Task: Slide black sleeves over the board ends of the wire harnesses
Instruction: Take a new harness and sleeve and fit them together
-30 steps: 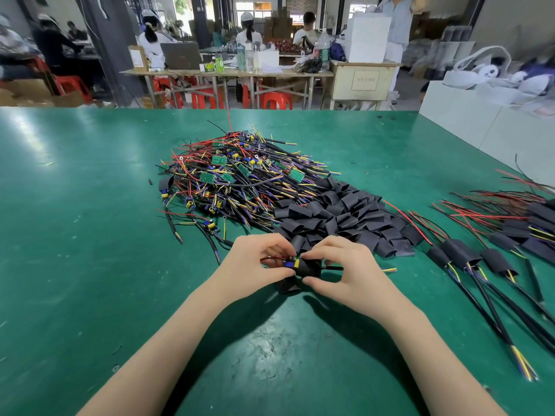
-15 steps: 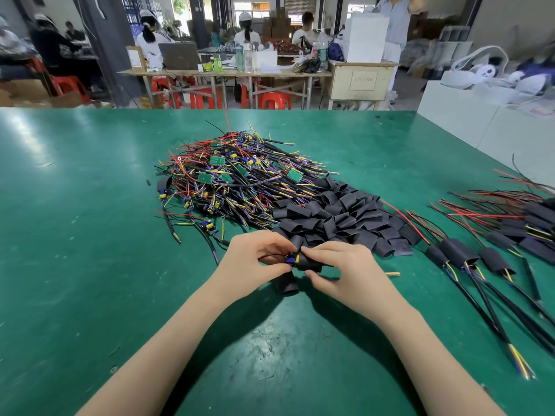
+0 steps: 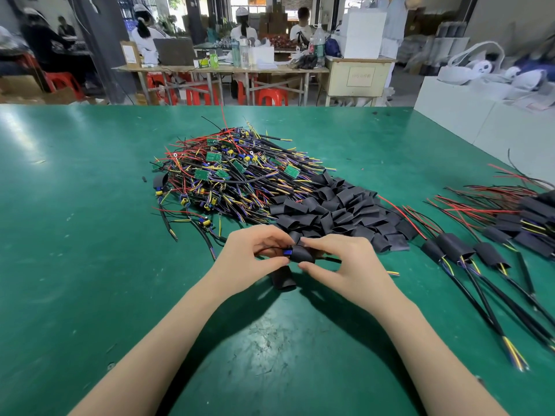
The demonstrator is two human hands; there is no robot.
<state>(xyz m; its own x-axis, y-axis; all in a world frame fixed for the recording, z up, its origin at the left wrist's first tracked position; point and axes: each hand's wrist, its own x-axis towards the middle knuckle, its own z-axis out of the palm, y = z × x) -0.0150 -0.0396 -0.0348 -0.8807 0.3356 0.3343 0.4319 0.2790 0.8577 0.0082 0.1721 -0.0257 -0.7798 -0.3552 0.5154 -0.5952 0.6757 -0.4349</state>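
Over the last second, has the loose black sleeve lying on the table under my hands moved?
No. The loose sleeve lies in the same spot, with the same gap from the sleeve pile.

Workshop floor, daylight via rear windows (image 3: 240, 1): green table (image 3: 75, 235) in fgd w/ glare at left; behind it a long wooden bench (image 3: 222, 69) w/ bottles, laptop, red plastic stools (image 3: 271, 96) beneath. Dark pillar (image 3: 103, 46) at left, beige cabinet (image 3: 359, 76) center-right, white boxes (image 3: 480, 121) at right. Seated workers in bkgd.
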